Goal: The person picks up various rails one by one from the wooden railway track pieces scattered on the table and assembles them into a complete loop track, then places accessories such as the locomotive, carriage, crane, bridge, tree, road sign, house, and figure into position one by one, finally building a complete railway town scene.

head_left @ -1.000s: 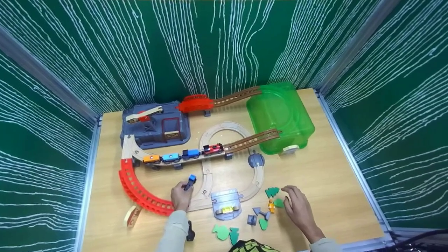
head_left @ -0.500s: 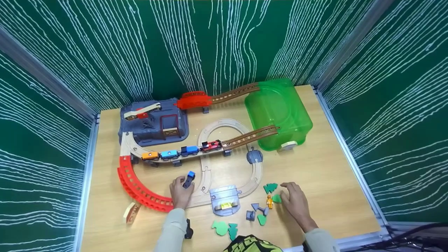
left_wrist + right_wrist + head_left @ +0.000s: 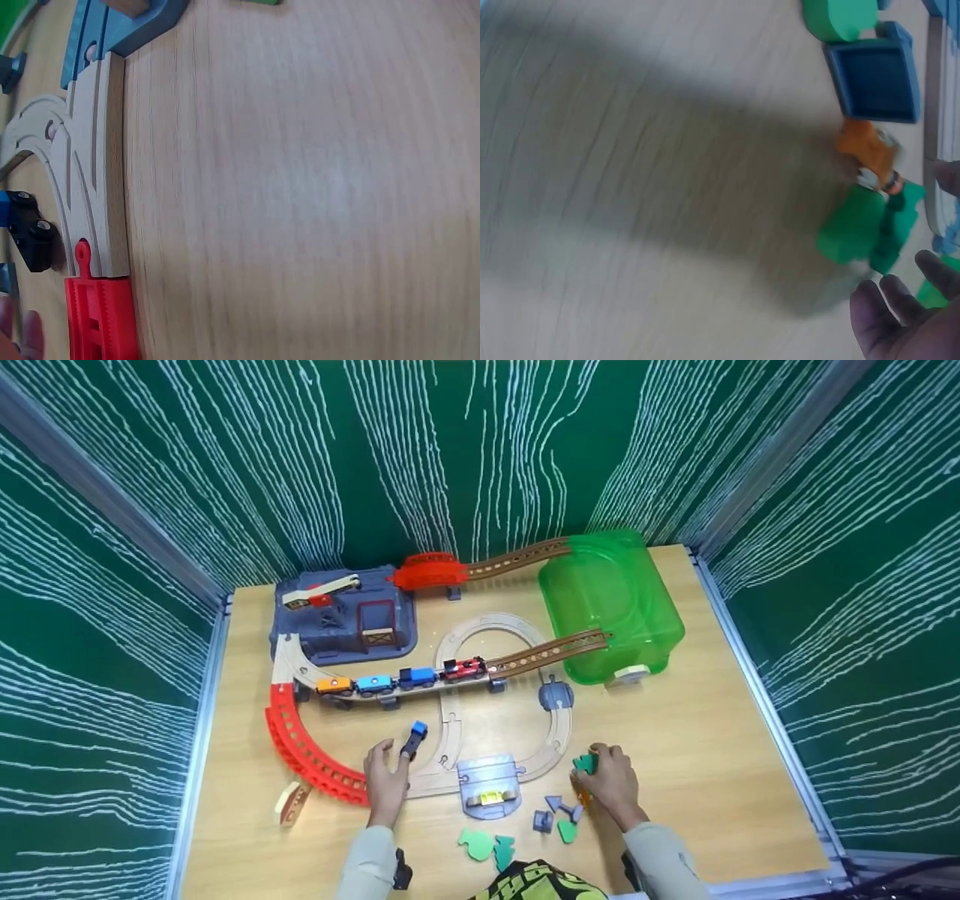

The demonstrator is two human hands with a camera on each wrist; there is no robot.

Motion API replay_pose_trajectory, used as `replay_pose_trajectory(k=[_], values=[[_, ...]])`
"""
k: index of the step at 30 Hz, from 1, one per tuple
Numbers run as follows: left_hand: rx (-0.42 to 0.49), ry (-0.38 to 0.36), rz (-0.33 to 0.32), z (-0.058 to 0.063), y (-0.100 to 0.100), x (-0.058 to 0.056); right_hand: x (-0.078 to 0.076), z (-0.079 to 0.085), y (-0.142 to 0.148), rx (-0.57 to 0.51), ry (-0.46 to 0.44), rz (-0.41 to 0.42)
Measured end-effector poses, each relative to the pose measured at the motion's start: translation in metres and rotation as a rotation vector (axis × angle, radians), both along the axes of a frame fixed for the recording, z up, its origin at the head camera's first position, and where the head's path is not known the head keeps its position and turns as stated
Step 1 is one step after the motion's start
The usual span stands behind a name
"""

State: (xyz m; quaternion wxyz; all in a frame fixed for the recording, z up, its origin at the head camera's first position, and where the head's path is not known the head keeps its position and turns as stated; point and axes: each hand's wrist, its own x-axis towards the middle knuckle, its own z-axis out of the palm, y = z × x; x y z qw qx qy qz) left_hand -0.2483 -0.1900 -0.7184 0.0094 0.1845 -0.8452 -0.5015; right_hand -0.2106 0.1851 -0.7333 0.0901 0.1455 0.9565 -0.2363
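Observation:
My left hand (image 3: 386, 787) is above the wooden track with its fingers apart. A small black toy truck with a blue cab (image 3: 413, 739) rests on the table just beyond its fingertips; in the left wrist view the truck (image 3: 31, 232) stands apart from the fingers. Over the small scenery pieces is my right hand (image 3: 613, 784), thumb and fingers spread around a green toy tree (image 3: 585, 763). Beneath that hand lies an orange toy figure (image 3: 582, 793), partly covered. The right wrist view shows the figure (image 3: 870, 154) against green pieces (image 3: 853, 225); contact with the fingers cannot be made out.
A toy train (image 3: 416, 678) stands on the raised track. Behind are a grey crane base (image 3: 341, 641) and a green translucent tub (image 3: 615, 615). A red curved track (image 3: 311, 769) lies left, a grey crossing plate (image 3: 489, 772) centrally. Light green cutouts (image 3: 478, 846) lie near the front.
My left hand has let go of the toy truck and drawn back slightly, leaving it on the table. My right hand has moved left over the green tree and orange figure.

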Motion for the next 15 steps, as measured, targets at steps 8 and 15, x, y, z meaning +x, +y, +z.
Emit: replay_pose_trajectory(k=[8, 15], values=[[0.041, 0.213, 0.051, 0.008, 0.001, 0.016, 0.0, -0.012, -0.001, -0.03, 0.022, -0.004], [0.117, 0.253, 0.012, 0.018, 0.018, 0.023, -0.005, -0.001, 0.0, -0.037, 0.121, -0.03]])
